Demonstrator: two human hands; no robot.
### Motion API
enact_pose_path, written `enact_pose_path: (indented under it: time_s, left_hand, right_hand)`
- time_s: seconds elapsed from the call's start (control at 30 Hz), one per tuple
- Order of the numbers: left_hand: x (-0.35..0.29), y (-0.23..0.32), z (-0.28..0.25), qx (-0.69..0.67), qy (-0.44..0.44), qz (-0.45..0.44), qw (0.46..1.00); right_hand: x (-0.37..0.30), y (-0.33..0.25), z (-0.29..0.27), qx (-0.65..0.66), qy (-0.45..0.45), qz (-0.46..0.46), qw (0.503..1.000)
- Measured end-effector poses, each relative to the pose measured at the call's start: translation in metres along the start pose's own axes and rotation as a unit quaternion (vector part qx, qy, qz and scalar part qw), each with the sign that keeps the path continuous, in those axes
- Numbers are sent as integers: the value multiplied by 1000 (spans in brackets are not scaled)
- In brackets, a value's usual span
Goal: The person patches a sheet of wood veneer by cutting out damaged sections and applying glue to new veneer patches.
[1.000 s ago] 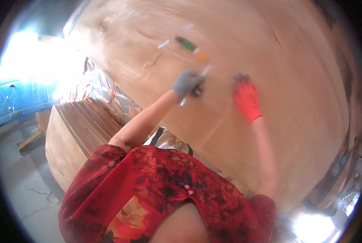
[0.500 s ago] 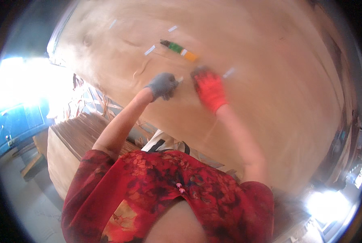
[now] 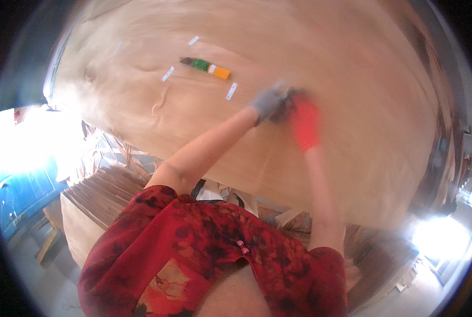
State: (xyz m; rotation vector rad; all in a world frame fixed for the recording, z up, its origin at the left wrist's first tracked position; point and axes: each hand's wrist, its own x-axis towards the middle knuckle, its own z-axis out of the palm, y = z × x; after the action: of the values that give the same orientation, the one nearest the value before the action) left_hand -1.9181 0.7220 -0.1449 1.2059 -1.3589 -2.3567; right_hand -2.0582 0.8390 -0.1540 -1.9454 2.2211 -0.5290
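Observation:
A broad tan sheet that looks like wood veneer (image 3: 352,158) lies under both hands. My left hand (image 3: 267,104), in a grey glove, reaches over the sheet to meet my right hand (image 3: 304,120), in a red glove with dark fingers. Their fingertips come together, smeared by motion, so what they hold is hidden. A pale blur shows by the left fingertips. Left of the hands lies a utility knife (image 3: 207,67) with a green and yellow handle. White tape strips (image 3: 232,91) stick to the sheet around the knife.
A stack of thin brown sheets (image 3: 106,193) stands below left of the work surface. Torn veneer scraps (image 3: 112,145) hang behind it. Blue panels (image 3: 27,185) are at the far left. Darker ragged edges (image 3: 442,153) border the sheet at right.
My left hand has moved right to meet my right hand. A tape strip close to the knife's yellow end now shows where the right hand was. The whole view has shifted.

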Motion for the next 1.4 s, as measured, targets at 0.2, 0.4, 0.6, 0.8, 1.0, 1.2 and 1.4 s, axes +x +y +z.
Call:
enact_pose_path:
  time_s: [0.2, 0.4, 0.6, 0.8, 1.0, 1.2, 1.4]
  left_hand:
    - [-18, 3, -12, 380, -54, -24, 923]
    - [-47, 40, -42, 374, 99, 38, 921]
    - [-85, 24, 38, 311, 139, 57, 938]
    - [-111, -50, 194, 200, 77, 79, 974]
    - [-120, -93, 459, 227, -55, 43, 972]
    - [-113, -79, 590, 259, -192, 39, 946]
    - [-41, -117, 687, 209, -268, 47, 939]
  right_hand:
    - [-19, 7, 5, -54, -11, -36, 998]
    - [-16, -15, 1, -18, -37, -24, 999]
    - [-115, 17, -90, 91, 114, -65, 987]
    - [-339, 160, -177, 380, 148, 92, 908]
    - [-506, 299, -228, 449, 298, 271, 798]
    - [-580, 378, -302, 512, 327, 359, 708]
    - [-689, 466, -375, 375, 413, 431, 709]
